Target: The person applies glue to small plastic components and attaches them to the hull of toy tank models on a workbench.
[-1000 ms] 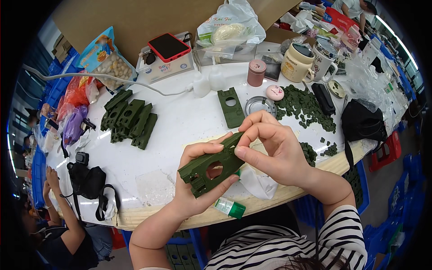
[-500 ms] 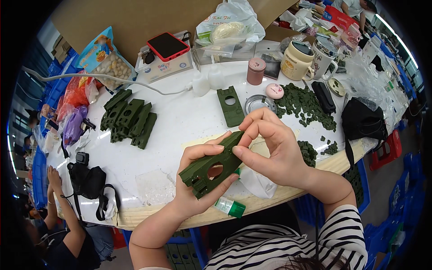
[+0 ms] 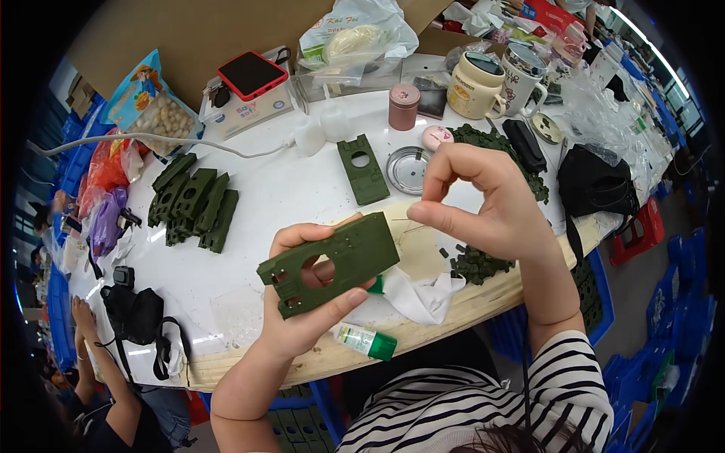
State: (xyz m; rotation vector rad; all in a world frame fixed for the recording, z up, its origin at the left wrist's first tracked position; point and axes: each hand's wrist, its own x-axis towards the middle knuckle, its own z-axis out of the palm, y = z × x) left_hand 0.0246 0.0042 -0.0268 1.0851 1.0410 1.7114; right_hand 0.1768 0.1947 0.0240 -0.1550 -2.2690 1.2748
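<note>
My left hand [image 3: 291, 328] grips a dark green plastic toy tank hull [image 3: 355, 251] from below, thumb along its near edge. The hull lies tilted, and a finger shows through its large round hole. Just right of the hull's end, my right hand [image 3: 495, 200] pinches thumb and forefinger together. A thin, needle-like piece [image 3: 402, 219] seems to stick out from that pinch; its kind is too fine to make out. Beyond the held part, a similar green hull [image 3: 368, 187] lies flat beside a round metal tin [image 3: 408, 171]. Small green parts [image 3: 479, 266] are heaped below my right hand.
Stacked green hulls [image 3: 200, 202] lie at left. Two mugs [image 3: 476, 87], a pink canister [image 3: 403, 107] and white bottles [image 3: 308, 137] stand behind. A green-capped tube [image 3: 366, 341] and white cloth [image 3: 423, 296] are near the front edge. Another person's hands [image 3: 84, 325] show far left.
My right hand has drawn away from the hull to the right and slightly up. The hull has turned flatter, showing more of its top, and my left hand has shifted left.
</note>
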